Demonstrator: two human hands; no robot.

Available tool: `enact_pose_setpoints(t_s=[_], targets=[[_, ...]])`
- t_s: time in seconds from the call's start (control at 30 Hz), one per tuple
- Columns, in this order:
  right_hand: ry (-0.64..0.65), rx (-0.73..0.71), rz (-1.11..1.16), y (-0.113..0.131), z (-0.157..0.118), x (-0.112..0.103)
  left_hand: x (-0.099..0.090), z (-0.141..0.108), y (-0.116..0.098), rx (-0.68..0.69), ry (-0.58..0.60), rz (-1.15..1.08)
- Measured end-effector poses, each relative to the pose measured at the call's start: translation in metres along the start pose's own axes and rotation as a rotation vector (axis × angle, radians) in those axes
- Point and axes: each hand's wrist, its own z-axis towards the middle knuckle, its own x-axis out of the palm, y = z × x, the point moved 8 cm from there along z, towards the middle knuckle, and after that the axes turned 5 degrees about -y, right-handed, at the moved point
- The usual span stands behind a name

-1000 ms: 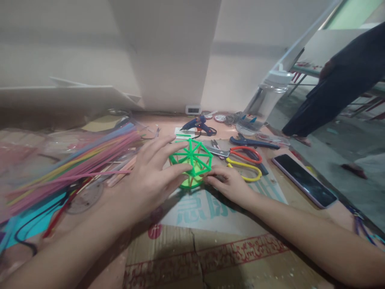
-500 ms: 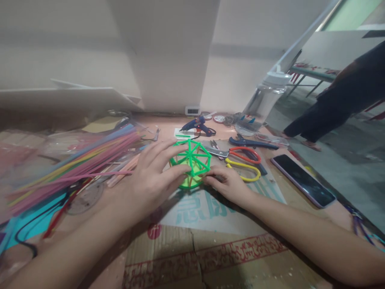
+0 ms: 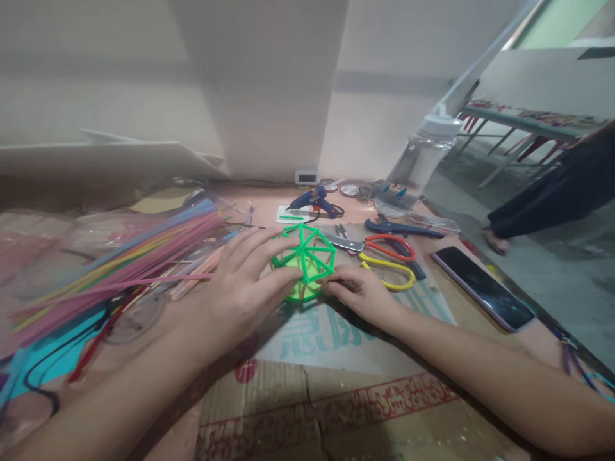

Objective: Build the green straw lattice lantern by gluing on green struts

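Note:
A small green wheel-like frame (image 3: 317, 249) stands on the printed sheet in front of me, with spokes across its top, thin brownish uprights and a light green round base. My left hand (image 3: 247, 269) curves round its left side, with the thumb at the front rim and the fingers over the top left. At the right, my right hand (image 3: 360, 288) pinches the frame's lower right edge between thumb and fingers. Just behind the right hand lie scissors (image 3: 390, 246) with one red and one yellow handle.
A blue glue gun (image 3: 310, 200) rests behind the frame. Blue-handled cutters (image 3: 406, 229), a water bottle (image 3: 423, 160) and a phone (image 3: 484, 288) are to the right. Coloured pipe cleaners (image 3: 144, 256) lie in a heap at left. Another person's dark trouser leg (image 3: 542, 192) shows beyond the table.
The spokes across the top of the green frame have shifted and meet differently. My hands have stayed almost in place. The other person's legs have moved right, partly out of view.

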Motion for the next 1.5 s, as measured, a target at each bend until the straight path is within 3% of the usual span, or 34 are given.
enact_pose_setpoints(t_s=[0.47, 0.77, 1.5], targets=[[0.007, -0.004, 0.019, 0.001, 0.000, 0.000, -0.001, 0.001, 0.001, 0.006, 0.004, 0.013], [-0.015, 0.000, 0.005, -0.001, 0.000, -0.001, -0.029, 0.012, 0.027, -0.030, -0.014, -0.017], [0.006, 0.012, 0.008, 0.004, 0.001, -0.001, -0.011, 0.008, 0.010, 0.018, 0.042, -0.019]])
